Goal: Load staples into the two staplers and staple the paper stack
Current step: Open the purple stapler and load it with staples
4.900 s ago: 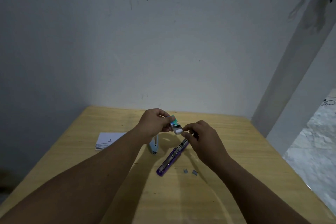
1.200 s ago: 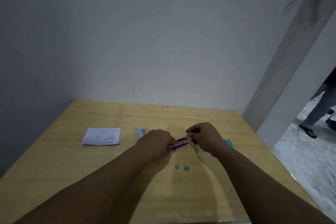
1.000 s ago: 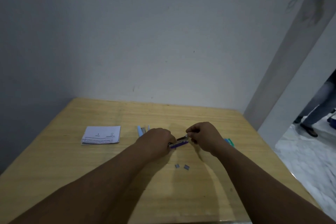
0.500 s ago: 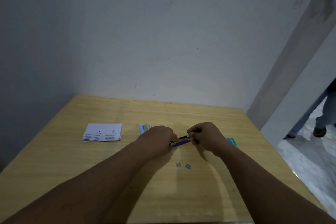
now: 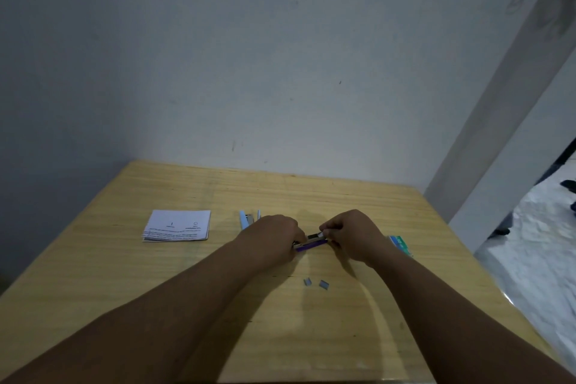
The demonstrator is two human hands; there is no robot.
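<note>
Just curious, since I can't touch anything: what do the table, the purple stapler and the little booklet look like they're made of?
Table: wood or wood-look laminate; pale yellow with grain lines and a slight sheen.
Purple stapler: likely plastic body, uniform colour, with a grey metal-looking channel on top; mostly hidden by the left hand and right hand.
Booklet: paper; thin white printed sheets, stacked edges showing.

Both forearms are bare all the way up from the bottom edge of the view, no sleeves anywhere that I can see. No watch, no bracelet or band on either wrist. The left hand (image 5: 274,235) and right hand (image 5: 350,235) are bare too, no gloves, and I can't make out any rings, though the room is dim and the fingers are too small to say for sure. The arms look fairly slim, wrists narrow, knuckles showing as soft bumps on the backs of the hands
</note>
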